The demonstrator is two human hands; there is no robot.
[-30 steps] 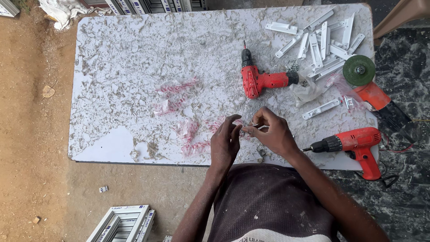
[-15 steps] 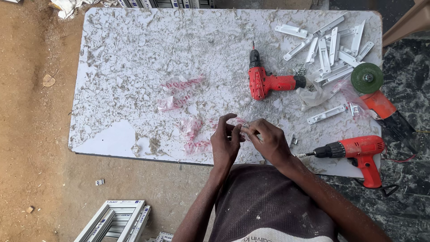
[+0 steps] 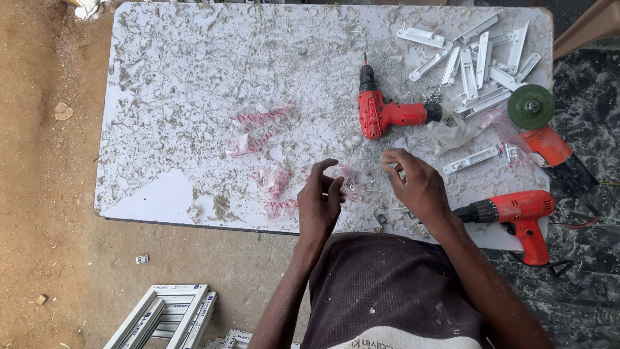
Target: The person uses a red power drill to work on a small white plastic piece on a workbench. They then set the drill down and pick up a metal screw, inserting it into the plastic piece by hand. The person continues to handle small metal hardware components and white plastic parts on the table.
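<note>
Your left hand [image 3: 321,201] hovers over small screws [image 3: 351,185] on the dusty counter [image 3: 181,77], grip loosely curled, holding nothing visible. Your right hand [image 3: 416,184] rests nearby, fingers spread, near the red drill [image 3: 387,113].

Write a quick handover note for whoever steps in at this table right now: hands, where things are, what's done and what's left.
Left hand: over the near edge of the white table, fingers curled, by small screws; I cannot tell if it holds one.
Right hand: fingers spread, reaching down to the dusty top beside the screws.
Things: one red drill lies mid-table, a second red drill at the right near corner, an angle grinder with green disc at the right edge, white brackets piled at the far right corner, torn packets to the left.
Done: packets opened, judging by the tears.
Left: brackets unfitted, drills lying idle.
</note>
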